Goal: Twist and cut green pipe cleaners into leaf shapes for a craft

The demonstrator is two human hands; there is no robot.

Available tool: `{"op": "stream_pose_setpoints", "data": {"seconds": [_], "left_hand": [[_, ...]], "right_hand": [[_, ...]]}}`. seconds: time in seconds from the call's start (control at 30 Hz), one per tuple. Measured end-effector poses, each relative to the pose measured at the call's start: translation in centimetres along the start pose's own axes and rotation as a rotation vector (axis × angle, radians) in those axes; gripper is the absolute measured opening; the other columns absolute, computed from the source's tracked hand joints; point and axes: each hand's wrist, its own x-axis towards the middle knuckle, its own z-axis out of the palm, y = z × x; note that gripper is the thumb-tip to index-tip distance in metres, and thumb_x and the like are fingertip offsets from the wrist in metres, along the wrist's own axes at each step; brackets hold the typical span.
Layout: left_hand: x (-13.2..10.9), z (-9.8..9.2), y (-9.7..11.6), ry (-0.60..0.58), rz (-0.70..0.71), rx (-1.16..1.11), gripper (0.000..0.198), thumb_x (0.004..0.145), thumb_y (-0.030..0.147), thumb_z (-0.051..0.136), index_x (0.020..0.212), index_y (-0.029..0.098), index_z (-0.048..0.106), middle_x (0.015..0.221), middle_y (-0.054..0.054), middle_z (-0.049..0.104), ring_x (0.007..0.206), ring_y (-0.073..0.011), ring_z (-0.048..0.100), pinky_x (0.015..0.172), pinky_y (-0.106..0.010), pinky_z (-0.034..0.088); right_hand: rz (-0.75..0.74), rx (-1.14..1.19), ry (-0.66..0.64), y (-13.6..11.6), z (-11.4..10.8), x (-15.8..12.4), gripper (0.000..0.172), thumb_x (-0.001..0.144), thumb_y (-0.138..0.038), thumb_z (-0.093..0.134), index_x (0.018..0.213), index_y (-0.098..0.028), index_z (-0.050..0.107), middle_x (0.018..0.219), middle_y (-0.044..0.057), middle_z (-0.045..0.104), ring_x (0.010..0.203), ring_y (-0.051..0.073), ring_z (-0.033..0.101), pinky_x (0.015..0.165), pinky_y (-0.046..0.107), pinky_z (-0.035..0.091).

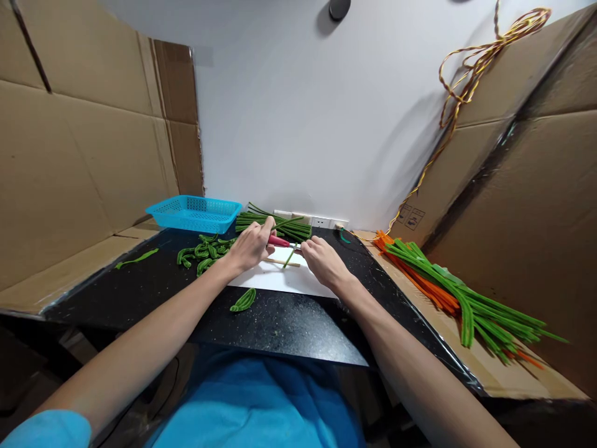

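Observation:
My left hand (254,244) is closed round the red handle of a tool (280,241); its thin metal end points at my right hand, and its exact kind is unclear. My right hand (321,261) is closed by the metal end, fingers curled, and what they pinch is hidden. A short green fuzzy stem (289,256), like a pipe cleaner, slants down beside the metal end. Under both hands lies a white board (275,281) with a thin tan stick (291,264) on it. Left of my left hand is a heap of bent green loops (205,251). One looped green piece (243,300) lies nearer me.
Behind my hands lies a bundle of straight dark green stems (275,227). A blue plastic basket (193,214) stands at the back left. Light green stems (466,298) and orange stems (429,289) lie on cardboard at right. Cardboard walls (84,137) flank the black table (280,323). A twisted cord (433,155) hangs right.

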Motion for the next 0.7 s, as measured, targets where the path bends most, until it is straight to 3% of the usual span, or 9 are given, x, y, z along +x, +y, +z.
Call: {"op": "stream_pose_setpoints", "data": {"seconds": [0.23, 0.37, 0.53, 0.7], "left_hand": [[-0.2, 0.1, 0.1, -0.076, -0.093, -0.239, 0.037, 0.078, 0.016, 0.074, 0.097, 0.024, 0.043, 0.098, -0.006, 0.070, 0.083, -0.0233, 0.064, 0.070, -0.031, 0.043], [0.1, 0.0, 0.6, 0.021, -0.199, -0.431, 0.027, 0.083, 0.014, 0.061, 0.087, 0.025, 0.036, 0.080, 0.001, 0.062, 0.070, -0.0172, 0.062, 0.063, -0.028, 0.041], [0.8, -0.2, 0.5, 0.081, -0.375, -0.832, 0.028, 0.077, 0.014, 0.054, 0.083, 0.025, 0.029, 0.065, 0.008, 0.050, 0.042, -0.0099, 0.052, 0.046, -0.024, 0.036], [0.7, -0.3, 0.5, 0.069, -0.415, -1.042, 0.030, 0.073, 0.016, 0.057, 0.085, 0.025, 0.031, 0.060, 0.008, 0.054, 0.042, -0.0116, 0.054, 0.041, -0.022, 0.032]], "right_hand": [[0.003, -0.078, 0.002, -0.1, 0.2, -0.1, 0.033, 0.110, -0.034, 0.050, 0.093, -0.014, 0.070, 0.086, 0.012, 0.073, 0.091, 0.028, 0.059, 0.081, 0.039, 0.035], [0.028, -0.014, 0.014, 0.2, -0.1, -0.3, 0.034, 0.109, -0.041, 0.053, 0.090, -0.016, 0.067, 0.089, 0.011, 0.074, 0.090, 0.027, 0.059, 0.080, 0.037, 0.036], [-0.001, 0.084, 0.052, 0.0, -0.8, -0.2, 0.038, 0.110, -0.045, 0.047, 0.088, -0.018, 0.063, 0.087, 0.010, 0.072, 0.086, 0.025, 0.059, 0.079, 0.035, 0.036], [-0.037, 0.095, 0.074, -0.7, -1.1, -0.1, 0.036, 0.111, -0.040, 0.047, 0.087, -0.018, 0.062, 0.085, 0.010, 0.072, 0.085, 0.025, 0.058, 0.078, 0.035, 0.036]]}}
